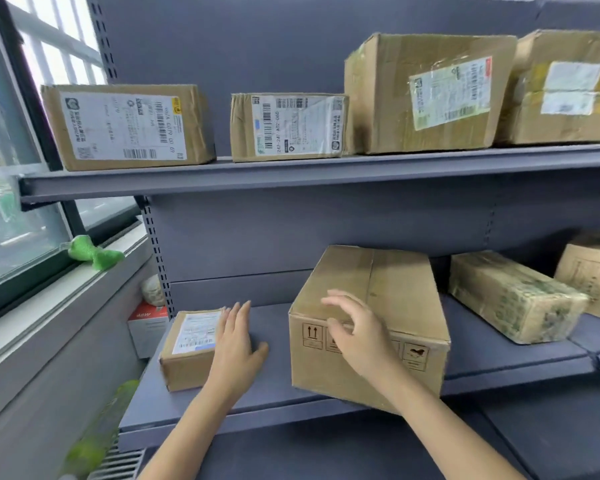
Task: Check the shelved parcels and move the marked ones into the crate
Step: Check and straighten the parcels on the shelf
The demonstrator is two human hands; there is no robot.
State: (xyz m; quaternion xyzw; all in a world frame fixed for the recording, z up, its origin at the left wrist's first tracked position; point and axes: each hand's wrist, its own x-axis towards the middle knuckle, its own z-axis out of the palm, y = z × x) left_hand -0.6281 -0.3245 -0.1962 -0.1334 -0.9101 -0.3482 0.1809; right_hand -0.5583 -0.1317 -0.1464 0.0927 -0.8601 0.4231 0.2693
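Both bare forearms reach up from the bottom edge toward the lower grey metal shelf, which serves as the landmark.

Largest on that shelf is the plain brown cardboard carton printed with black handling symbols. It stands at the shelf's middle, turned at an angle, its front corner hanging out past the shelf lip, probably swung there so its faces can be read. The right hand spreads over the carton's front top edge with fingers loosely bent; whether they press the cardboard or hover just above it I cannot tell, and they clasp nothing.

Smaller, at the shelf's left end, lies a flat brown cardboard parcel with a white shipping label, label up, so it can be checked without lifting. The left hand rests flat and open-fingered against its right side, apparently steadying or sliding it rather than gripping.

Further right on the shelf sits a tape-wrapped brown parcel, untouched.

On the shelf above, labelled brown boxes face forward, labels readable.

No crate is in view.
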